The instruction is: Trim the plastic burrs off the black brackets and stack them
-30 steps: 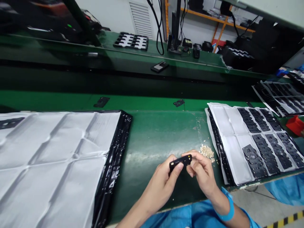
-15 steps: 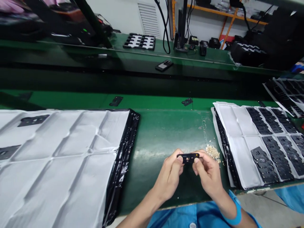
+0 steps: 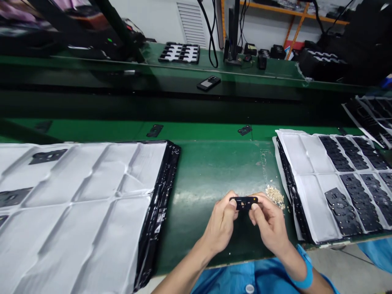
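Both hands hold a small black plastic part with cut-outs (image 3: 244, 203) above the green bench. My left hand (image 3: 221, 224) pinches its left end between thumb and fingers. My right hand (image 3: 270, 222), with a blue band at the wrist, grips the other end the same way. A small gold-coloured spot shows near the part's right end. Just beyond the right hand lies a little heap of pale bits (image 3: 275, 196). To the right, a white-lined tray (image 3: 301, 153) carries rows of similar flat black parts (image 3: 343, 211).
A large white-lined tray (image 3: 101, 228) with a few black parts fills the left. Loose black parts (image 3: 154, 130) lie on a green strip behind the bench. Farther back are a phone-shaped item (image 3: 208, 83), a compartment tray (image 3: 179, 53) and a monitor stand (image 3: 233, 45).
The view has shifted slightly. Both hands keep their grip on the black part, nearly still. Loose parts on the green strip appear a little farther right, the phone-shaped item slightly left.
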Motion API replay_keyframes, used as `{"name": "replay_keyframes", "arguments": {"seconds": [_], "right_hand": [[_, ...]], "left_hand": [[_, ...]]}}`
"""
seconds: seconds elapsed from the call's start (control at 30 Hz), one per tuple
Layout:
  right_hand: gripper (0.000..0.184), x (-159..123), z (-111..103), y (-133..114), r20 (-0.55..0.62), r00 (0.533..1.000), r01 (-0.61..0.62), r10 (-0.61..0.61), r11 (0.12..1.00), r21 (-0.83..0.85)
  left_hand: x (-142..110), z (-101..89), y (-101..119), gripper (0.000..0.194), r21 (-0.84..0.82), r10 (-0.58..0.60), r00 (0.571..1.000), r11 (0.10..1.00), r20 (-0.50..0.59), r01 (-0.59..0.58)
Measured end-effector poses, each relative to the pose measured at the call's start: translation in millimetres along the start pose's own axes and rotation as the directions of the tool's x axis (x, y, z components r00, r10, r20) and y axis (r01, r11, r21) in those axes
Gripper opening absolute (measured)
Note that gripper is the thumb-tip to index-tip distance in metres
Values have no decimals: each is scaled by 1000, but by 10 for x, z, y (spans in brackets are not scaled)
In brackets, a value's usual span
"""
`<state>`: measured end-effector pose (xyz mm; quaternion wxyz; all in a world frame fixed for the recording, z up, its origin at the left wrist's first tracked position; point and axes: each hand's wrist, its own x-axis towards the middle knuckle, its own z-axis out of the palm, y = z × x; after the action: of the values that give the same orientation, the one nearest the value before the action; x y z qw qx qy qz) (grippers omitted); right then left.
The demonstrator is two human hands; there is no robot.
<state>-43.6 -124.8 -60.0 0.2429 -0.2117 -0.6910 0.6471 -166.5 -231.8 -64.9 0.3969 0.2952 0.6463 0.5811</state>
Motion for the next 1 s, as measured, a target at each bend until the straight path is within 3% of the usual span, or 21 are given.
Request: {"name": "replay_keyframes", "arguments": {"seconds": [0.2,0.4,0.53,0.7,0.87,1.0], "right_hand": [[28,-4,-46,-1,-45,999,-23,22,1000,-6],[27,-71,-160,-13,-127,992,-19,11,998,-58],[26,-135,-226,-7,-150,988,-30,19,997,-71],[26,-186,-288,23,-156,987,-42,34,998,-46],[27,-233,-366,72,-196,979,-60,52,997,-39],[28,-253,-473,50,-260,966,-34,9,995,-92]], "left_hand": [[46,23,32,25,114,38,999,993,13,-39],[131,119,51,28,33,21,989,999,145,-26],[191,245,48,36,-41,-48,993,998,112,53],[232,355,46,31,42,-113,992,993,54,110],[270,435,-15,22,101,-58,995,994,87,49],[312,473,-18,21,116,-12,981,993,195,-11]]}}
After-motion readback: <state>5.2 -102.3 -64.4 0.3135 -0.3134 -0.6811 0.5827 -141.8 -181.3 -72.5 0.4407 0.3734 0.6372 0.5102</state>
